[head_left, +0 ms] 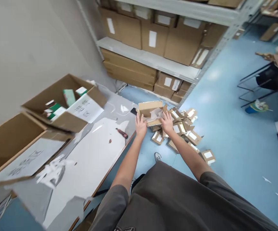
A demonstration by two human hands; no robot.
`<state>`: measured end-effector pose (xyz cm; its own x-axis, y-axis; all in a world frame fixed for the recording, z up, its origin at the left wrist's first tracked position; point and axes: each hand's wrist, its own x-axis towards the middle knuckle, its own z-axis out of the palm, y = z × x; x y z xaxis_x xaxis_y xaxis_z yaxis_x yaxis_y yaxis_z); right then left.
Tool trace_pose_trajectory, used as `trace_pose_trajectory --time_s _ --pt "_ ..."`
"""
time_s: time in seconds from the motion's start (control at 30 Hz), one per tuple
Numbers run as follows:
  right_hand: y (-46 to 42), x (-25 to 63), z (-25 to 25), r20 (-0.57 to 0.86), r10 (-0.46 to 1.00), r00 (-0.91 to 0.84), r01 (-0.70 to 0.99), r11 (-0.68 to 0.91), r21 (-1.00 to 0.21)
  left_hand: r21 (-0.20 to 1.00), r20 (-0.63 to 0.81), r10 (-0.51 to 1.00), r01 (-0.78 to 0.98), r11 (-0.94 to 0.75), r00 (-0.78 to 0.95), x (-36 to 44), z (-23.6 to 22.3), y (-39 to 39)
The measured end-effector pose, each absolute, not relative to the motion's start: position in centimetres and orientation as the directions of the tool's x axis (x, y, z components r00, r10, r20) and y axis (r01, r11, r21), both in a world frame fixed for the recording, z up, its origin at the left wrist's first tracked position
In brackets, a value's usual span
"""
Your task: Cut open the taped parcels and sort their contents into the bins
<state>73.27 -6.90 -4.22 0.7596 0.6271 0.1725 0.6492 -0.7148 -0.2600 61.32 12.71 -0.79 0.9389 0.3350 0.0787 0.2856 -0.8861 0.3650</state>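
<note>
Between my two hands is a small open cardboard box [151, 105] with its flaps raised and crumpled white paper [155, 115] inside. My left hand [141, 124] grips the box's left side, and my right hand [167, 122] grips its right side near the paper. The box is held over the floor, just past the table's right edge. Beneath and beyond it lies a heap of small cardboard boxes [192, 136], many with white labels. On the table, left of my left hand, lies a red and black utility knife [122, 133].
The white table [81, 179] bears a large carton with green and white packs [57, 109], another large carton [11, 147] and a pile of white paper scraps [53, 170]. A metal shelf [148, 57] full of cartons stands ahead. A black-legged chair [268, 77] is at the right.
</note>
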Motion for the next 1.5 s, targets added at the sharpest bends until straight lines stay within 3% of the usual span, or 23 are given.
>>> trace_pose_trajectory --time_s 0.13,0.3,0.5,0.63,0.77,0.97,1.13,1.33,1.5 --pt "-16.8 79.8 -4.8 0.144 0.488 0.861 0.508 -0.818 -0.269 0.388 0.026 0.177 0.153 -0.909 0.984 71.4 -0.9 4.5" --pt "-27.4 83.6 -5.4 0.146 0.284 0.947 0.309 -0.933 -0.187 0.429 -0.022 -0.068 -0.052 -0.902 0.997 80.6 -1.4 -4.9" --pt "-32.6 85.2 -5.1 0.051 0.311 0.949 0.315 -0.939 -0.139 0.373 -0.004 -0.243 -0.224 -0.9 0.97 84.6 -2.0 -10.7" --pt "-31.1 86.6 -4.5 0.116 0.345 0.932 0.359 -0.924 -0.136 0.344 0.004 -0.196 -0.186 -0.92 0.98 83.6 -2.2 -9.1" --pt "-24.6 89.2 -3.7 0.197 0.472 0.859 0.501 -0.853 -0.143 0.364 0.016 0.066 0.056 -0.93 0.998 80.5 -1.8 -2.3" --pt "-9.7 88.9 -1.8 0.22 0.735 0.641 0.765 -0.635 -0.106 0.367 0.031 0.547 0.5 -0.785 0.836 68.8 -0.1 10.3" --pt "2.7 80.8 -0.2 0.289 0.886 0.362 0.932 -0.339 -0.129 0.337 0.079 0.819 0.758 -0.559 0.569 53.8 2.0 16.0" --pt "14.2 60.6 0.9 0.335 0.941 -0.052 0.981 0.111 -0.158 0.362 0.126 0.978 0.91 -0.202 0.167 31.0 3.2 15.1" --pt "18.8 38.4 -0.5 0.364 0.841 -0.401 0.847 0.491 -0.202 0.329 0.079 0.974 0.928 0.176 -0.213 10.1 2.1 7.4"
